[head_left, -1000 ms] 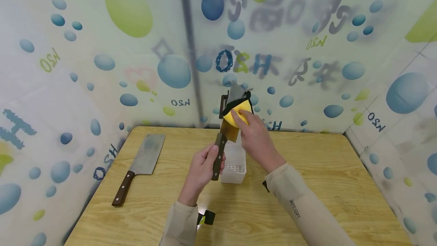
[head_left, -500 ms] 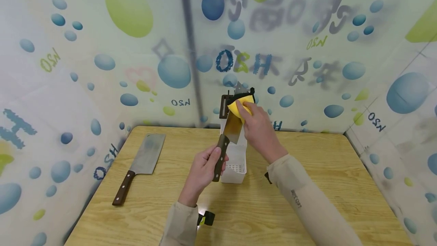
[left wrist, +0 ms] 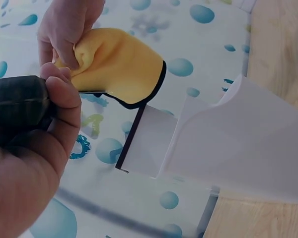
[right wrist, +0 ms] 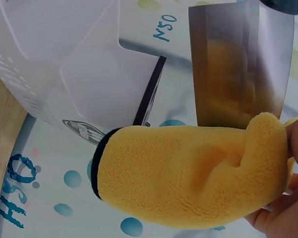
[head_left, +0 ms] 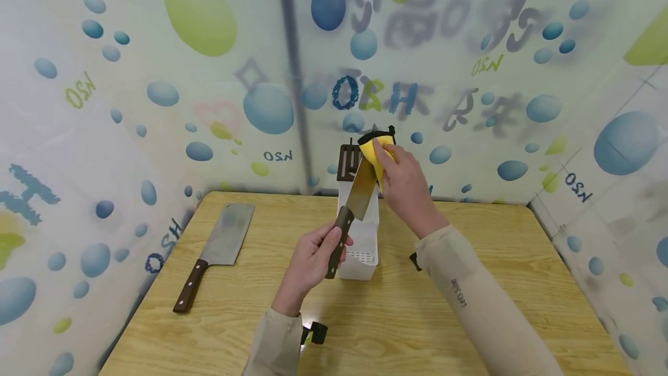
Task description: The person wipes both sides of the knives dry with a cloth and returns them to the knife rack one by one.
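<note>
My left hand point(head_left: 311, 257) grips the dark riveted handle point(head_left: 340, 242) of a cleaver, its blade point(head_left: 363, 190) tilted up and away. Wrapped over the blade's far end is a yellow cloth point(head_left: 384, 155) with a black edge, which my right hand point(head_left: 409, 190) pinches against the metal. The cloth hides most of the blade's tip. In the right wrist view the fluffy cloth point(right wrist: 184, 173) covers the end of the shiny blade point(right wrist: 243, 69). In the left wrist view the left fingers point(left wrist: 64, 106) curl round the handle.
Behind the held cleaver stands a white holder point(head_left: 358, 268) with a dark slotted top point(head_left: 348, 161). A second cleaver point(head_left: 228, 237) lies at the left of the wooden table point(head_left: 469, 283). A bubble-patterned wall covering point(head_left: 459, 28) rises behind and beside the table.
My right hand has slid the cloth up and right along the blade to its far end, baring more metal near the handle. My left hand and cleaver have shifted slightly right.
</note>
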The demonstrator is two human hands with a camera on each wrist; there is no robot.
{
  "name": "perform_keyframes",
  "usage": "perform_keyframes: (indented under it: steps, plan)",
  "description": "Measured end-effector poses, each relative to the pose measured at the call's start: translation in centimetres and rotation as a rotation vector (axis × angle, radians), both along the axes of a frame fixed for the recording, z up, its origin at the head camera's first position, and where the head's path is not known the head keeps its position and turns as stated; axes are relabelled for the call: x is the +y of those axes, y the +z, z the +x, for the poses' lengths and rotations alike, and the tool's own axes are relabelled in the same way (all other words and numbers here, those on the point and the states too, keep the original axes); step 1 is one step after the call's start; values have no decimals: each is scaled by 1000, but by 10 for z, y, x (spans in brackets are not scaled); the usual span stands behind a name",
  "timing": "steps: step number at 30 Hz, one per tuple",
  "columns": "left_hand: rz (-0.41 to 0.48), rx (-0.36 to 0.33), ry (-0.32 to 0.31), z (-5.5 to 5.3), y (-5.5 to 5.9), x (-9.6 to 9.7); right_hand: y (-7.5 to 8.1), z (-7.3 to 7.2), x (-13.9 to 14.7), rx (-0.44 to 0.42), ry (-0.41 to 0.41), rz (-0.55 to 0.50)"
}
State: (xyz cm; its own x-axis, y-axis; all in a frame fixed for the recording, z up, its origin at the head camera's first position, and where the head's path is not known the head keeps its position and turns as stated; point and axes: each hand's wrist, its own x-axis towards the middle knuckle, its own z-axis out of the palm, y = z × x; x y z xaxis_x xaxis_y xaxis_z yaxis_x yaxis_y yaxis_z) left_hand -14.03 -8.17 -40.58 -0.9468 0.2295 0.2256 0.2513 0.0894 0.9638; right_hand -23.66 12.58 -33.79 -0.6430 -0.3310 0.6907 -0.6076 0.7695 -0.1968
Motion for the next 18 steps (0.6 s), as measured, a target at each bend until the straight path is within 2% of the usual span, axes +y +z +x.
perform_keyframes:
  steps: [3, 10, 18]
  plan:
    - [-10, 19, 1, 0, 1, 0, 3, -1, 2, 6, 4, -13]
    - [-37, 79, -7, 0, 0, -2, 7, -3, 5, -48, -13, -39]
    - [-38, 109, 0, 0, 0, -3, 11, -4, 9, -15, -8, -75]
